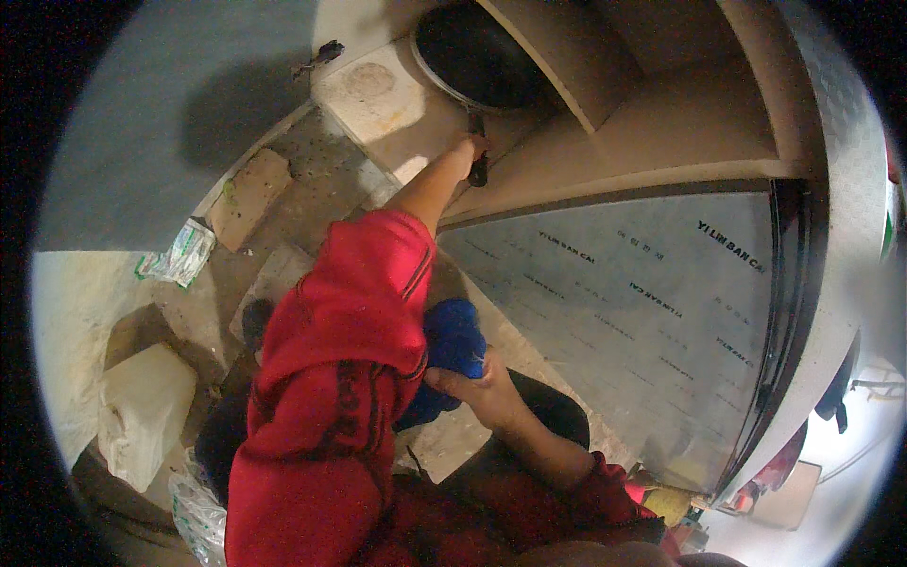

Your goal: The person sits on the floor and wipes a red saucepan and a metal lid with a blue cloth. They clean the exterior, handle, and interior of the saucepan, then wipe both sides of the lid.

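A dark round pan with a pale rim sits at the top, partly inside a pale cabinet recess. Its black handle points down towards me, and my left hand is closed around it, at the end of an outstretched arm in a red sleeve. Lower down, my right hand grips a bunched blue cloth, thumb on the near side. The red left sleeve hides part of the cloth.
A film-covered sliding panel bearing writing stands at the right. On the left are a tan block, a crumpled plastic packet, a whitish plastic container and a clear plastic bag. A whitish slab lies beside the pan.
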### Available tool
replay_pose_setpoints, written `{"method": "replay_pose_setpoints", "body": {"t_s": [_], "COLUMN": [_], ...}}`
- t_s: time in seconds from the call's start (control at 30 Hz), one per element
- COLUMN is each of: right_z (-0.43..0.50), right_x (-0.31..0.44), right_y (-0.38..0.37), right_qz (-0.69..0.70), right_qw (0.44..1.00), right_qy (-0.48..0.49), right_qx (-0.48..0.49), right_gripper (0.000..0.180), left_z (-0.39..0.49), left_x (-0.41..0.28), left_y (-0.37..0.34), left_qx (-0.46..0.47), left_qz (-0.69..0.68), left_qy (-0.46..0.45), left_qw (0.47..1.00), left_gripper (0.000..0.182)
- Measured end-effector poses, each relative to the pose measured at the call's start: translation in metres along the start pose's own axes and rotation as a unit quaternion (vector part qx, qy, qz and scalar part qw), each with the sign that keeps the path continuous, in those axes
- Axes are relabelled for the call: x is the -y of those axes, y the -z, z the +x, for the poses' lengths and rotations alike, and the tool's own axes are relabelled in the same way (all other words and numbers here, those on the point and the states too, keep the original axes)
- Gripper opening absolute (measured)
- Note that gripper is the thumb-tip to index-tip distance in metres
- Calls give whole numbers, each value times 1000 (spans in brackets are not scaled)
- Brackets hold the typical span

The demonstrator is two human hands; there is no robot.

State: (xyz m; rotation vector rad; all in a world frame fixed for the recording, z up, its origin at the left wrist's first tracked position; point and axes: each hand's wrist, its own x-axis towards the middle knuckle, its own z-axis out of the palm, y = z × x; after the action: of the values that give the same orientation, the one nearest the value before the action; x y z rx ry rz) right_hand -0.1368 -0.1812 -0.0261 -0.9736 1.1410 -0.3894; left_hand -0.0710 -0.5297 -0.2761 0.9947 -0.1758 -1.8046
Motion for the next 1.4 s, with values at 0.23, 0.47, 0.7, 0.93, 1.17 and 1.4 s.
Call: {"method": "replay_pose_setpoints", "body": {"t_s": [0.23, 0.47, 0.7, 0.93, 1.17, 1.4], "right_z": [-10, -16, -22, -23, -29, -18], "right_x": [-11, -11, -4, -15, -13, -18], "right_y": [14, 9, 1, 8, -1, 2], "right_qz": [4, -66, -50, -108, -65, -95], "right_qw": [999, 996, 992, 987, 993, 991], "right_qy": [-3, 59, 115, 120, 102, 76], "right_qx": [-36, -8, 23, -5, 8, 60], "right_gripper": [22, 22, 18, 31, 26, 22], "left_z": [-34, -106, -185, -247, -267, -212], "left_x": [-3, -18, 0, 5, -29, -30], "left_y": [-5, 29, 80, 114, 108, 114], "left_qx": [4, -28, -38, 6, 84, -18], "left_qz": [100, 230, 274, 298, 242, 359], "left_qy": [16, -12, -3, -106, 57, 41], "left_qw": [995, 973, 961, 949, 965, 932], "left_gripper": [11, 14, 18, 27, 34, 23]}}
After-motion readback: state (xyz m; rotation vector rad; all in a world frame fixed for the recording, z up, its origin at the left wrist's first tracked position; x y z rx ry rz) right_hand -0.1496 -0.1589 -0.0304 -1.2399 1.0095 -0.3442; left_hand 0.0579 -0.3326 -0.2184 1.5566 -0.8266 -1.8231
